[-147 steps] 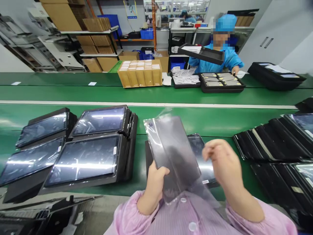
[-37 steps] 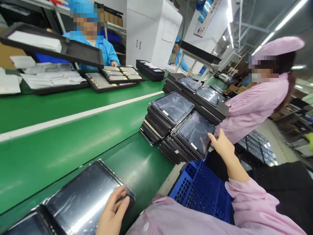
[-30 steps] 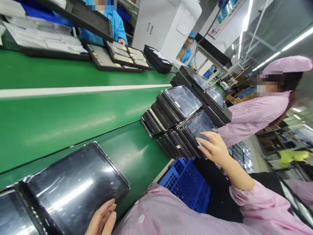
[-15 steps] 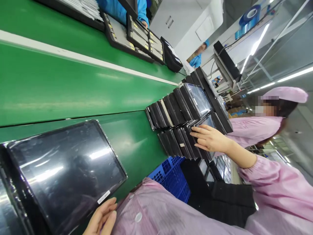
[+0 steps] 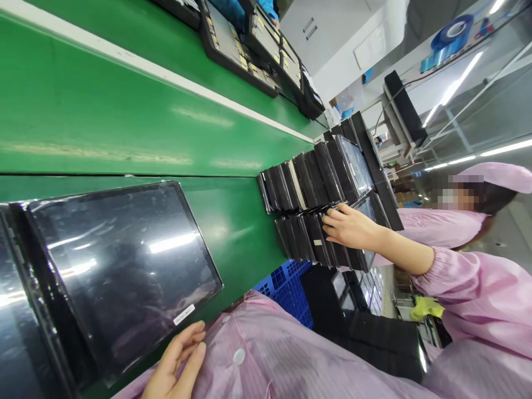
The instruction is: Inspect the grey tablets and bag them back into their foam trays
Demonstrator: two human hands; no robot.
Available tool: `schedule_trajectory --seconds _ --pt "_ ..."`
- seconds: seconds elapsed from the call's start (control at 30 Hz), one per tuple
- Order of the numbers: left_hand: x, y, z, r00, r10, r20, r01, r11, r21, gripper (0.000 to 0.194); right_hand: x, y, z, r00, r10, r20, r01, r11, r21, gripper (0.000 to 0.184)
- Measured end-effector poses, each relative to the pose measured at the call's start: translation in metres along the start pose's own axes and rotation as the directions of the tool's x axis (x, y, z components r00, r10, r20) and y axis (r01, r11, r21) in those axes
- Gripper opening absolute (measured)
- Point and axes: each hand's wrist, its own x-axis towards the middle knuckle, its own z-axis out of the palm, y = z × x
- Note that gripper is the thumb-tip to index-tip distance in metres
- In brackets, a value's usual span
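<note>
In the head view my right hand (image 5: 349, 226) reaches into stacked flat black screen panels (image 5: 310, 235). Its fingers are curled over the edge of one panel in the nearer stack, and that panel still rests among the others. My left hand (image 5: 177, 360) holds nothing, its thumb and fingers slightly apart. It hovers beside the near edge of a large dark screen panel (image 5: 128, 277), close to a small white label (image 5: 184, 314). This panel is glossy, as if filmed over, and lies on the green bench. Part of another screen panel (image 5: 20, 332) shows at the left edge.
A second row of stacked panels (image 5: 307, 183) stands behind. Across the green bench (image 5: 103, 122) runs a white strip (image 5: 158, 71). Black trays (image 5: 241, 61) line its far side. Below the stacks is a blue crate (image 5: 286, 293). A person in pink (image 5: 440, 227) is close by on the right.
My right hand's fingers went from lying over the panel edges to curling round one. The view shifted slightly. My left hand stayed by the large panel.
</note>
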Motion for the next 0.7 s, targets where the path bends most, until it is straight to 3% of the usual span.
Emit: schedule_trajectory --seconds 0.2,0.4,0.53,0.7 --pt "-0.002 -0.005 -0.001 1.000 -0.028 0.003 0.028 0.999 -0.042 0.077 0.016 0.007 0.005 0.987 -0.163 0.013 0.162 0.986 0.035 0.021" --pt "-0.003 -0.015 -0.001 0.999 -0.040 0.002 0.040 0.996 -0.074 0.064 0.030 -0.002 0.008 0.983 -0.126 0.136 0.122 0.992 0.038 0.012" --pt "-0.007 -0.015 -0.002 0.997 -0.071 -0.002 0.071 0.992 -0.101 0.061 0.037 -0.008 0.011 0.980 -0.116 0.163 0.118 0.993 -0.002 0.030" --pt "-0.009 -0.021 -0.001 0.995 -0.103 -0.001 0.102 0.988 -0.120 0.059 0.035 -0.007 0.012 0.982 -0.126 0.143 0.129 0.992 -0.012 0.027"
